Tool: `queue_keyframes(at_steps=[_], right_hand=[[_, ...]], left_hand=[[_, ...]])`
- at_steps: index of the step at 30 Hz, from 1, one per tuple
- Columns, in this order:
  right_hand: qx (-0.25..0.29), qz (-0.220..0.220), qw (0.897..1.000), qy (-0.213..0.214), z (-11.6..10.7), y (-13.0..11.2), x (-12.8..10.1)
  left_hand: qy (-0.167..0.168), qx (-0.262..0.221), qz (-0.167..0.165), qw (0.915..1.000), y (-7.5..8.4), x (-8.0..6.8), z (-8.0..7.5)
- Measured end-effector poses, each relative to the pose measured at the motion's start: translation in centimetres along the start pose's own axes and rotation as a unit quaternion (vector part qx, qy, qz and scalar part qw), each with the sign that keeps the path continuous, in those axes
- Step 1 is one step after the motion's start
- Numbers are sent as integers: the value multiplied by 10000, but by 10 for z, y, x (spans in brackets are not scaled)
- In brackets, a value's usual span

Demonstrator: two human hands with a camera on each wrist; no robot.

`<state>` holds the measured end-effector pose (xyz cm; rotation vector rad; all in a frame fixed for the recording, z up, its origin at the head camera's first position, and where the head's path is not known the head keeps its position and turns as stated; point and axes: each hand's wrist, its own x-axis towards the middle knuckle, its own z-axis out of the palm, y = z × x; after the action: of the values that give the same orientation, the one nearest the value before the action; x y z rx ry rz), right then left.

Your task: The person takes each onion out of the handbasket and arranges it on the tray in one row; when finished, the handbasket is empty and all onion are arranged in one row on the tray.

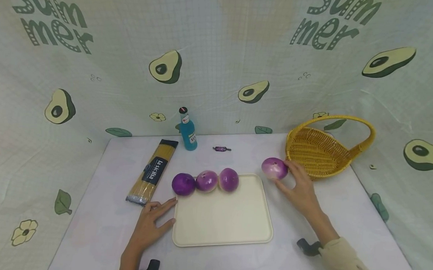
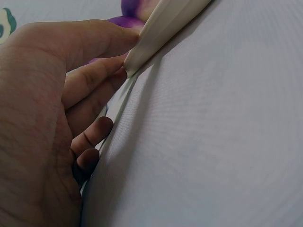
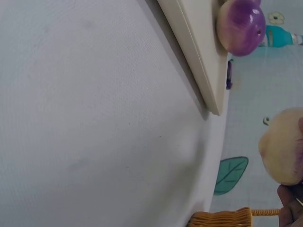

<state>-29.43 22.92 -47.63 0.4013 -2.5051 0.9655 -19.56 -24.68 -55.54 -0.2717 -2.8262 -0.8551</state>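
Note:
My right hand point(image 1: 302, 191) grips a purple onion point(image 1: 274, 168) between thumb and fingers, right of the tray's far corner. In the right wrist view the pale side of this held onion point(image 3: 282, 146) shows at the right edge. My left hand point(image 1: 150, 224) touches the left edge of a cream rectangular tray point(image 1: 223, 220) with thumb and fingertips, the fingers fairly straight. Along the tray's far edge sit three more onions in a row: a dark purple one point(image 1: 183, 184), a lighter middle one point(image 1: 207, 181) and a right one point(image 1: 229, 180).
A yellow wicker basket point(image 1: 317, 153) with a tall handle stands at the back right, just beyond the right hand. Spaghetti in a packet point(image 1: 153, 170) lies left of the tray. Behind stand a blue bottle point(image 1: 188, 131) and a small purple wrapped candy point(image 1: 221, 149).

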Motion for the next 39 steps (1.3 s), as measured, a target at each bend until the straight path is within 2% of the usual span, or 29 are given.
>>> queue_keyframes(at_steps=[15, 26, 31, 39], right_hand=[[75, -16, 9999, -120, 8, -4, -3], [128, 114, 9995, -264, 13, -8, -4], [116, 237, 9988, -408, 15, -10, -5], [125, 169, 9987, -467, 19, -13, -6]], left_hand=[[-108, -40, -96, 9999, 0, 1, -1], [48, 42, 108, 9999, -1, 0, 1], [-38, -42, 9, 10000, -1, 0, 0], [-47, 12, -7, 10000, -2, 0, 1]])
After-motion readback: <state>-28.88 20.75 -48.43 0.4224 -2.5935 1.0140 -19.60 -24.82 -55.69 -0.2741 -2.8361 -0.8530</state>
